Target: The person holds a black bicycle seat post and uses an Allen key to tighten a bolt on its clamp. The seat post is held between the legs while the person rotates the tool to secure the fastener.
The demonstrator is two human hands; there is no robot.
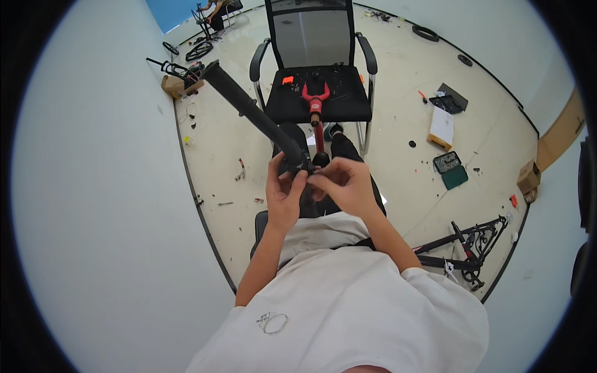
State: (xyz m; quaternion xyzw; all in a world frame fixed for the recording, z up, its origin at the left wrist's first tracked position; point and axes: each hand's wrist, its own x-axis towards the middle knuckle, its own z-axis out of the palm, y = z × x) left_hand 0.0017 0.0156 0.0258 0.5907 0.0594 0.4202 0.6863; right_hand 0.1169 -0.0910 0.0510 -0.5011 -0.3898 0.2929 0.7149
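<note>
A black bicycle handlebar (264, 124) slants across my lap, one end raised to the upper left and nearer the camera. My left hand (284, 196) is closed round it near the middle, where a dark clamp (301, 166) sits. Beside that clamp my right hand (345, 185) has thumb and fingers pinched together. Whatever is between those fingers is too small and too covered to make out. Beyond my hands, a red bicycle fork (317, 102) leans with its forked end at the front of the chair seat.
A black mesh-back office chair (311, 37) faces me, with small parts on its seat. To the right lie a green case (456, 177) of small parts and a black bicycle frame (463, 248). Bike parts (180, 71) stand along the left wall; another person (217, 13) sits far off.
</note>
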